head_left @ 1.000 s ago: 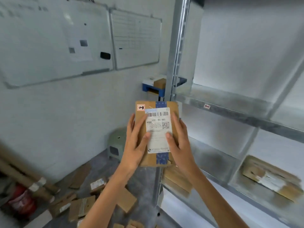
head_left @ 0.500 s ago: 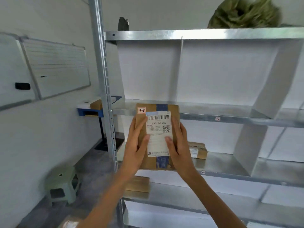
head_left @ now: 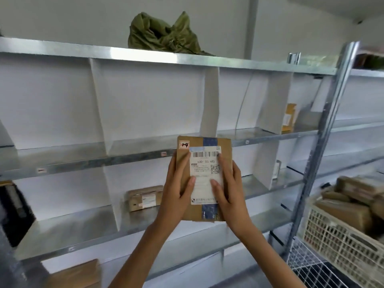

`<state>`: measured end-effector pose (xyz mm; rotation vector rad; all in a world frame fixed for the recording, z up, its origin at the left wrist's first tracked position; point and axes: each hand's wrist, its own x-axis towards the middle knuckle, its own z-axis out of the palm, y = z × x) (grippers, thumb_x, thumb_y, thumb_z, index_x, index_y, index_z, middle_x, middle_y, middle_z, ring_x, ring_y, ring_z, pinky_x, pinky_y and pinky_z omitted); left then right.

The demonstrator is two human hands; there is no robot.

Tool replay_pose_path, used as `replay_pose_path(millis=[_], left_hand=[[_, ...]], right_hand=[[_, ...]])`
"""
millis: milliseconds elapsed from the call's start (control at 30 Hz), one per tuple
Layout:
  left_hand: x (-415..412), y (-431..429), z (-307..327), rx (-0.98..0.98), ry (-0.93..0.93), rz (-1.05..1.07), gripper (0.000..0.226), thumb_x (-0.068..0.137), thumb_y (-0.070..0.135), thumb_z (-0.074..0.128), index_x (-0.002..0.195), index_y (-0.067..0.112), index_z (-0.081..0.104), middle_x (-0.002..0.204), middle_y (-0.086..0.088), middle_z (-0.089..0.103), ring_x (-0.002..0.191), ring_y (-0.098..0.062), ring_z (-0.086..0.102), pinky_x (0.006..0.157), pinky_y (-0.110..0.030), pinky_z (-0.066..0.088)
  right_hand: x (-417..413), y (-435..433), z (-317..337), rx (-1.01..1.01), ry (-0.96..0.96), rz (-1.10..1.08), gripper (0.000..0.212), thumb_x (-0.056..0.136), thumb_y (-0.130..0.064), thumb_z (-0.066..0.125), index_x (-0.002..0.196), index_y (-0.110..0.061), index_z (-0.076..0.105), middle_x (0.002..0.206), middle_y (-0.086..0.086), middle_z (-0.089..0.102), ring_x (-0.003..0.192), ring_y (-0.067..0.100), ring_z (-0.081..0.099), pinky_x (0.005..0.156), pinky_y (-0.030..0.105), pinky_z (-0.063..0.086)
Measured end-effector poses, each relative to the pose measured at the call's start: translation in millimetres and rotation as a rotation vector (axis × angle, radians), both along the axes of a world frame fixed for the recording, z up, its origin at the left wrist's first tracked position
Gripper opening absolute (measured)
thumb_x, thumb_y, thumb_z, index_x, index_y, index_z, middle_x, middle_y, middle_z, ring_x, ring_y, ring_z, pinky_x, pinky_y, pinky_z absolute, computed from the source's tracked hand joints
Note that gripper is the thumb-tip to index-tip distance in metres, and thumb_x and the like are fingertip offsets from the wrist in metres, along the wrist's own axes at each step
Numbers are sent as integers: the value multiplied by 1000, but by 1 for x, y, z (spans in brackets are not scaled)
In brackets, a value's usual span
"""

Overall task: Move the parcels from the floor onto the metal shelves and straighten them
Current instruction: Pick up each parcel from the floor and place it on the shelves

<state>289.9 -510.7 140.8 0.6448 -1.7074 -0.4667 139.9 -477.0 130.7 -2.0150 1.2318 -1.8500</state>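
I hold a flat brown cardboard parcel (head_left: 205, 163) upright in front of the metal shelves (head_left: 133, 156). It bears a white barcode label, blue tape and an orange sticker marked 14. My left hand (head_left: 176, 194) grips its left edge, thumb on the label. My right hand (head_left: 230, 192) grips its right edge, thumb on the label too. The parcel hangs level with the middle shelf, in front of a bay between white dividers.
A brown parcel (head_left: 144, 198) lies on the lower shelf, another (head_left: 76, 275) at the bottom left, and a yellow one (head_left: 289, 117) stands at upper right. A green sack (head_left: 164, 34) sits on top. A white crate (head_left: 340, 242) of parcels stands right of the steel upright (head_left: 320, 154).
My view has swung right from the whiteboard wall to the front of the shelves. Both hands keep the same grip on the parcel, which stays centred before me.
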Motion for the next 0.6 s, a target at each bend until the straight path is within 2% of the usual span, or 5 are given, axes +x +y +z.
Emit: replay_pose_path(millis=[67,233,400,500,600], left_hand=[[-50,-4,4,-19,-8,-64,52,99,12,49,148,15,33,152,-5,31,134,7,34,90,-3,42],[-191,-4,9,-89,-36,-216,53,99,16,48,150,15,32,159,-2,25,143,-3,27,104,-10,38],[-325,7,10,-116,-25,-312,54,99,21,47,151,19,31,160,1,22,146,-8,24,111,-24,38],[-387,14,11,-121,-16,-360,53,99,17,48,150,18,32,159,-3,23,145,-6,25,106,-13,37],[-434,16,8,-108,-14,-393,53,99,11,49,149,17,31,159,-3,23,143,3,24,100,-5,35]], right_hand=[[-49,7,2,-13,14,-95,56,99,-35,43,152,-30,23,146,3,26,130,16,42,92,34,55],[-181,34,6,0,11,-277,58,99,-34,45,152,-37,21,147,-1,24,131,20,42,96,41,52],[-305,63,13,3,31,-389,60,97,-36,46,152,-38,20,146,1,27,126,9,43,93,32,53],[-364,72,12,18,27,-428,61,97,-35,46,152,-40,19,145,-3,27,124,8,44,92,32,54],[-409,75,9,25,29,-453,60,98,-32,47,152,-37,20,143,-3,29,124,1,42,94,19,49]])
